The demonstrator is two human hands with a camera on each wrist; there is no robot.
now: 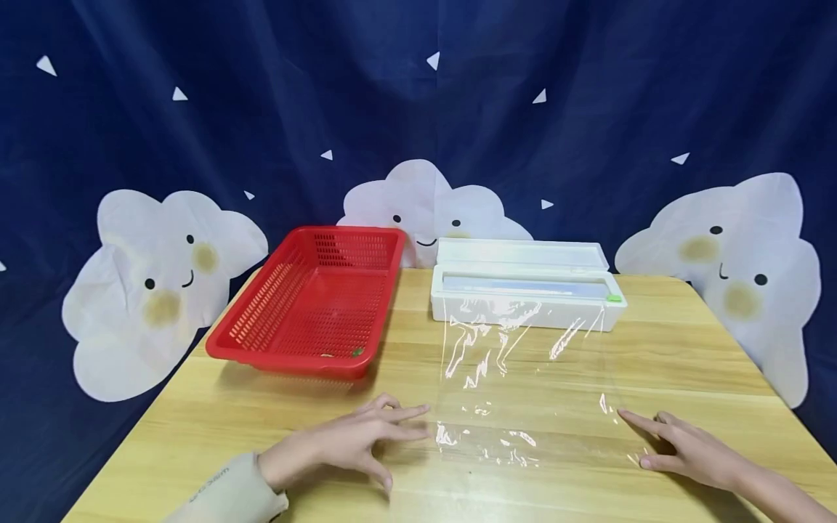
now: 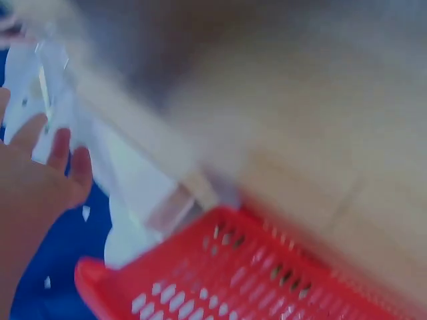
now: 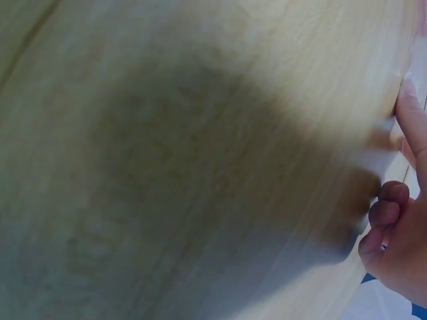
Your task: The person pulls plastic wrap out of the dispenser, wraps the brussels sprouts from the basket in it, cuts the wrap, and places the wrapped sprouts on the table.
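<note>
Left hand low over worktop, grip spread apart, fingertips just beside left edge of clear plastic film. Right hand at film's right edge: forefinger, thumb stretched, tips apart; can't tell if touching. Film runs out toward near side from white box, lid up. Red basket far left.

A red perforated basket stands at the far left corner of the wooden table; a small green piece lies inside it; behind the table's far edge hangs a dark blue curtain, bearing white triangles and smiling white clouds.
</note>
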